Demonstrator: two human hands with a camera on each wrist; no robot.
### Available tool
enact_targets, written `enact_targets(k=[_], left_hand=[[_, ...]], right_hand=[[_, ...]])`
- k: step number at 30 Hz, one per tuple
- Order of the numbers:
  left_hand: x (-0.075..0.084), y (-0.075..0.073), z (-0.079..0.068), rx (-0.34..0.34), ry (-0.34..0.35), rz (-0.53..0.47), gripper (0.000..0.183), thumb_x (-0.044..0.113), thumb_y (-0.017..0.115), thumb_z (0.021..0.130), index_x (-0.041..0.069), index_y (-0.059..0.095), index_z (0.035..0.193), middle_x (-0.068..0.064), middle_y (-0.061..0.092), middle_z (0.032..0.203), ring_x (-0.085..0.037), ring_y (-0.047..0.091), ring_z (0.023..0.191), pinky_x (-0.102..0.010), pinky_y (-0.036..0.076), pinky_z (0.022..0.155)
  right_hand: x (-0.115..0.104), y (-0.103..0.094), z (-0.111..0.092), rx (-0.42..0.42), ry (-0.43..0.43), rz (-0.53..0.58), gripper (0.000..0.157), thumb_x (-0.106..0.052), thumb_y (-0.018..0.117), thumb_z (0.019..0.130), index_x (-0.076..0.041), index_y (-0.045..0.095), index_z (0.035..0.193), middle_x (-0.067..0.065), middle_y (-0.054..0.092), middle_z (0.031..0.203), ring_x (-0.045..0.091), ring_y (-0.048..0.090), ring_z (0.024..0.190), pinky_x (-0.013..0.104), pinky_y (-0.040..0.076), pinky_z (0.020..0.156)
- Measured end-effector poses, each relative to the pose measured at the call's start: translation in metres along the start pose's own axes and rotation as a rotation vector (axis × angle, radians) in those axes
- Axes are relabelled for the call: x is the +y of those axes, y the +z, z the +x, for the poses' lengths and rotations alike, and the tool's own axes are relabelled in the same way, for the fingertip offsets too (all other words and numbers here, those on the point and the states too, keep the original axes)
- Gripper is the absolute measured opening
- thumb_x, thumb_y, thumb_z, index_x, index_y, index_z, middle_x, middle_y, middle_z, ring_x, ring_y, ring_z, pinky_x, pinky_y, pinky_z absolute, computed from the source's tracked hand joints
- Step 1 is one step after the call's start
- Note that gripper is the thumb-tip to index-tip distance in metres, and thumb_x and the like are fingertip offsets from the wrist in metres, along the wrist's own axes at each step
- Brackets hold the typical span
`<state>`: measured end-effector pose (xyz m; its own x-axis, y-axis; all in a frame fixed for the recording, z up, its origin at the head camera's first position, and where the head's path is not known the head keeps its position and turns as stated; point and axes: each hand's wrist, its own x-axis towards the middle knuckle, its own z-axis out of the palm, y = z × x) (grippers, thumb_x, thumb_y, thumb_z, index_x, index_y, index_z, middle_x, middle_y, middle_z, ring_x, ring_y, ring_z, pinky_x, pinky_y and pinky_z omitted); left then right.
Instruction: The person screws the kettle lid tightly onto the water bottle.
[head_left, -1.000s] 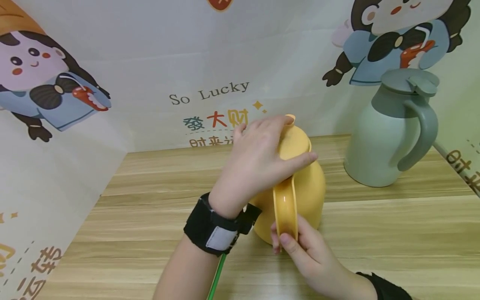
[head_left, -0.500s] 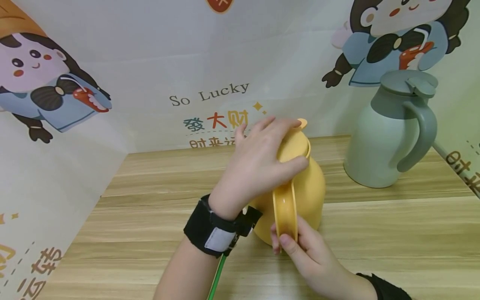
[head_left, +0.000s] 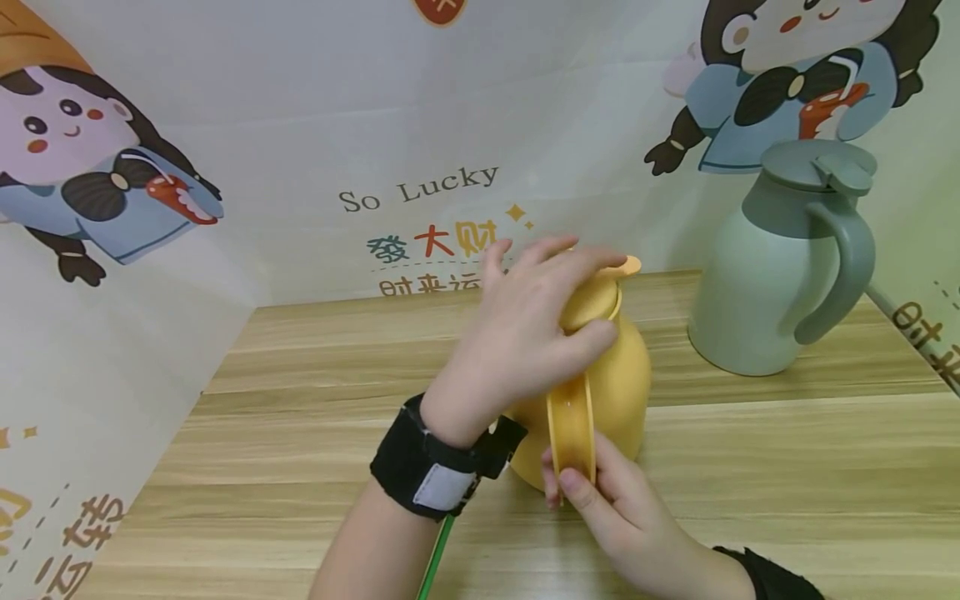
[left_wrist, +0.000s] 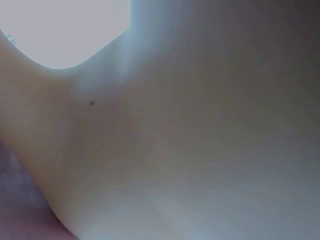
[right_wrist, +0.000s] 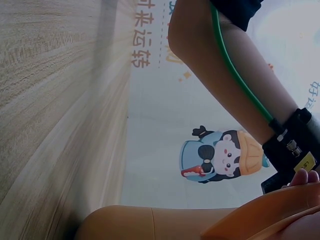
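Observation:
In the head view a yellow jug [head_left: 626, 392] stands upright on the wooden table, its handle [head_left: 572, 425] facing the person. My left hand [head_left: 528, 321] reaches over the top and grips the jug's yellow lid [head_left: 592, 304], thumb on the near side and fingers along the far side. A small rounded tab [head_left: 628, 267] of the lid pokes out past the index fingertip. Lower down, my right hand [head_left: 618, 508] holds the handle, thumb on one side and fingers on the other. Along the bottom of the right wrist view run the jug body [right_wrist: 170, 222] and handle [right_wrist: 270, 212]. A close, blurred surface fills most of the left wrist view.
A pale green jug [head_left: 757, 292] with a grey-green lid and handle stands at the back right. Printed cloth walls [head_left: 300, 167] with cartoon figures border the table [head_left: 285, 433] behind and at the sides. A green cable [head_left: 435, 558] trails from the left wristband [head_left: 442, 458].
The lid has turned under my left hand; its tab has swung from the far side toward the right. My left hand has followed slightly rightward. The right hand keeps its hold on the handle.

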<state>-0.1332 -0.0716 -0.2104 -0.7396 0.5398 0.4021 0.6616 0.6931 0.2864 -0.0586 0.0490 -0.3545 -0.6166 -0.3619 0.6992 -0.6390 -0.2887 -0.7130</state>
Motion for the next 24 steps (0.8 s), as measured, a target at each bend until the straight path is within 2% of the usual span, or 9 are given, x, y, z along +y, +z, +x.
enact_targets(k=[8,13,24], left_hand=[[0.0001,0.005,-0.0029,0.108,0.148,-0.059,0.041,0.012,0.057,0.082,0.017,0.063,0.123,0.012,0.064,0.115,-0.011,0.044,0.121,-0.047,0.006,0.109],[0.0,0.0066,-0.0036,0.136,0.188,-0.087,0.04,0.008,0.056,0.081,0.016,0.064,0.12,0.013,0.065,0.109,-0.004,0.047,0.11,-0.045,0.01,0.108],[0.0005,0.0083,-0.0067,0.186,0.264,-0.126,0.038,0.0,0.054,0.078,0.015,0.071,0.109,0.009,0.066,0.105,-0.006,0.05,0.106,-0.037,0.016,0.106]], right_hand=[[0.0003,-0.0002,-0.0002,-0.002,-0.003,-0.005,0.02,0.014,0.038,0.096,0.006,0.046,0.113,0.01,0.053,0.086,0.02,0.053,0.075,0.03,0.048,0.067],[0.0005,-0.0003,-0.0006,0.001,-0.003,-0.011,0.02,0.014,0.038,0.095,0.006,0.046,0.112,0.01,0.053,0.086,0.02,0.053,0.076,0.03,0.049,0.068],[0.0014,-0.0006,-0.001,0.001,-0.008,0.0,0.019,0.013,0.038,0.096,0.006,0.046,0.112,0.011,0.053,0.086,0.02,0.053,0.076,0.03,0.049,0.068]])
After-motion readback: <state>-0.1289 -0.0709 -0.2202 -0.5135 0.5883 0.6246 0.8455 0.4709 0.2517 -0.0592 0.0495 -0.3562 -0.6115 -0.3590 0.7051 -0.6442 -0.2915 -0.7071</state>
